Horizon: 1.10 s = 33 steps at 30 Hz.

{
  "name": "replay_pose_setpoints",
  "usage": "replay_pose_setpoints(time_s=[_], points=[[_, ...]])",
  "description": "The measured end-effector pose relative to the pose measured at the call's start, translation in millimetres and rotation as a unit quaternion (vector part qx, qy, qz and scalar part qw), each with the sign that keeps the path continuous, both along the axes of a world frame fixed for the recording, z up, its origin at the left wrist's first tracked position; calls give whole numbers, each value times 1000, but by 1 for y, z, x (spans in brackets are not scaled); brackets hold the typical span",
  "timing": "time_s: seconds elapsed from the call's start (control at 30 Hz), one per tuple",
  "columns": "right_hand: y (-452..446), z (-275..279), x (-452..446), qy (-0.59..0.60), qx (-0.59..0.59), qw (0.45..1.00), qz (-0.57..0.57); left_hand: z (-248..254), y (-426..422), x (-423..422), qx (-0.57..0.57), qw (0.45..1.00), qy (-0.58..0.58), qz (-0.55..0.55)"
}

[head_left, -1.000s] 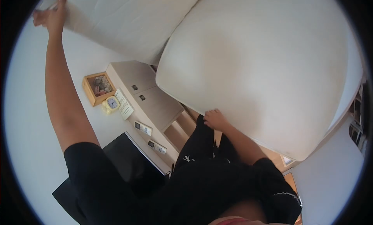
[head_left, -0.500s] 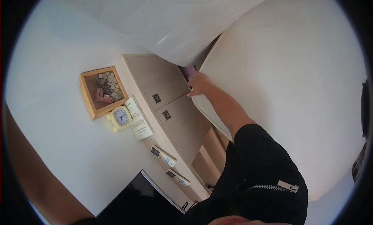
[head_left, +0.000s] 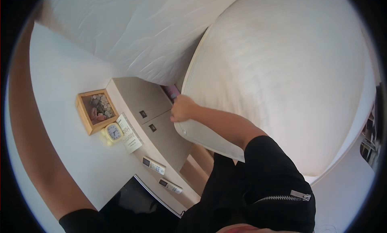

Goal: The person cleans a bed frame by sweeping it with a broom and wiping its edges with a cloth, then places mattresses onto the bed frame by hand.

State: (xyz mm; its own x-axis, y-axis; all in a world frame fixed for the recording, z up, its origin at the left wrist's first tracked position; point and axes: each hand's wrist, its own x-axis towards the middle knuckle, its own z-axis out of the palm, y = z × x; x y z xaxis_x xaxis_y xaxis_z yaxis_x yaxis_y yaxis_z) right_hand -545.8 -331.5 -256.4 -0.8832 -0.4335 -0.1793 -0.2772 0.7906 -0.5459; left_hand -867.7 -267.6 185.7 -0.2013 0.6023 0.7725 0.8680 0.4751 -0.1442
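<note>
A cream mattress (head_left: 282, 80) with a piped, rounded edge fills the right side of the view, tilted in the picture. My right hand (head_left: 184, 108) is closed around its edge near the corner, with the forearm lying across its surface. White, wrinkled quilted fabric (head_left: 133, 35) spans the top and droops beside the mattress edge. My left arm is raised along the left side. My left hand (head_left: 44, 13) is at the upper left corner of the fabric, dark and blurred, so its fingers cannot be made out.
A cabinet (head_left: 139, 98) with two doors stands beyond my right hand. Along it are a wooden coin box (head_left: 96, 110), a yellow clock (head_left: 113, 132), a book (head_left: 130, 136) and two remotes (head_left: 153, 165). A black screen (head_left: 137, 207) is below. Something pink (head_left: 171, 91) shows behind the mattress edge.
My left arm has risen, and its hand now shows at the upper left by the white fabric, which has lifted and spread. My right hand and the mattress edge sit further left and lower in view.
</note>
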Motion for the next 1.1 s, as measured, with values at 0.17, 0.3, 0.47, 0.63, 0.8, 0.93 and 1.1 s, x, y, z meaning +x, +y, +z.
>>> replay_pose_setpoints(time_s=[0.17, 0.3, 0.47, 0.63, 0.8, 0.93, 1.1], points=[[21, 66, 114, 53, -96, 994, -32, 1, -27, -26, -21, 986, 157, 55], [30, 108, 242, 31, -123, 990, -54, -12, -19, 60, 18, 991, 123, 52], [67, 182, 416, -128, -28, 991, 13, -24, 7, 158, 68, 996, -11, 63], [69, 180, 582, -75, 19, 993, -89, -45, 32, 227, 6, 998, 38, 47], [38, 109, 667, -50, 101, 983, -145, -77, 55, 377, 40, 999, 19, -2], [12, 62, 721, -241, 185, 839, -451, -145, 53, 456, -6, 988, 88, -127], [25, 76, 803, -279, 115, 675, -673, -227, 35, 597, -79, 950, 118, -278]])
